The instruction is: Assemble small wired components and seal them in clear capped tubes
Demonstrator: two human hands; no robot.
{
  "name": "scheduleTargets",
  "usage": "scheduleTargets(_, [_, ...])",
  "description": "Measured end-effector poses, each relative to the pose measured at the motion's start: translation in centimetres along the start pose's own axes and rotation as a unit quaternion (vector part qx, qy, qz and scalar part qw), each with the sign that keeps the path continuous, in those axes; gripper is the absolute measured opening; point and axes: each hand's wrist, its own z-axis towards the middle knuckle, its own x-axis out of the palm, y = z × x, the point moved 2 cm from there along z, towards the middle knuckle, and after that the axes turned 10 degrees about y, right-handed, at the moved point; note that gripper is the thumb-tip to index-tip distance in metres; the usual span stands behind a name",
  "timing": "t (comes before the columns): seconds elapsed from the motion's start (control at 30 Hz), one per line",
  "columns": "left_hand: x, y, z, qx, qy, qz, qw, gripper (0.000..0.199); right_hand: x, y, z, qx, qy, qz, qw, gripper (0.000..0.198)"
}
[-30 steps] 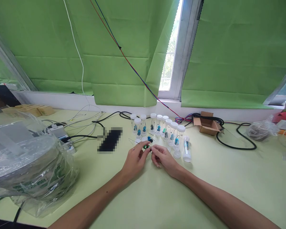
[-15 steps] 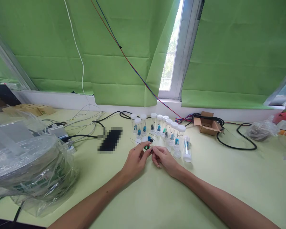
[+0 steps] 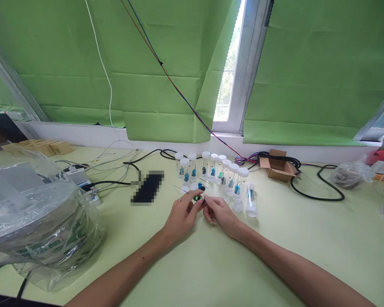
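Observation:
My left hand is closed in a pinch, its thumb and forefinger curled around a small green part. Right beside it, my right hand also pinches, its fingertips meeting the left ones at a tiny dark piece that the fingers mostly cover. Just beyond the fingertips is a small blue-and-black component. Thin wires stick out behind the left fingers. Several clear tubes with white caps stand behind the hands, holding blue or dark parts on wires. One capped tube lies on its side to the right.
A pixelated black object lies left of the hands. A bulky reel-like thing in clear plastic fills the left side. Along the back are black cables, an open cardboard box, a plastic bag and yellowish boxes.
Both hands stay almost in place, with only a slight shift at the fingertips. The tubes and other things have not moved.

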Motion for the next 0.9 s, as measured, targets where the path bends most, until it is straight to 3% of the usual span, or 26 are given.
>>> scheduleTargets(0.47, [-0.22, -0.16, -0.04, -0.013, -0.007, -0.011, 1.0, 0.031, -0.1, 0.19, -0.19, -0.024, 0.017, 0.011, 1.0, 0.039])
scheduleTargets(0.9, [0.0, 0.0, -0.01, -0.001, 0.009, -0.011, 1.0, 0.031, -0.27, -0.13, 0.04, -0.014, 0.014, 0.014, 1.0, 0.048])
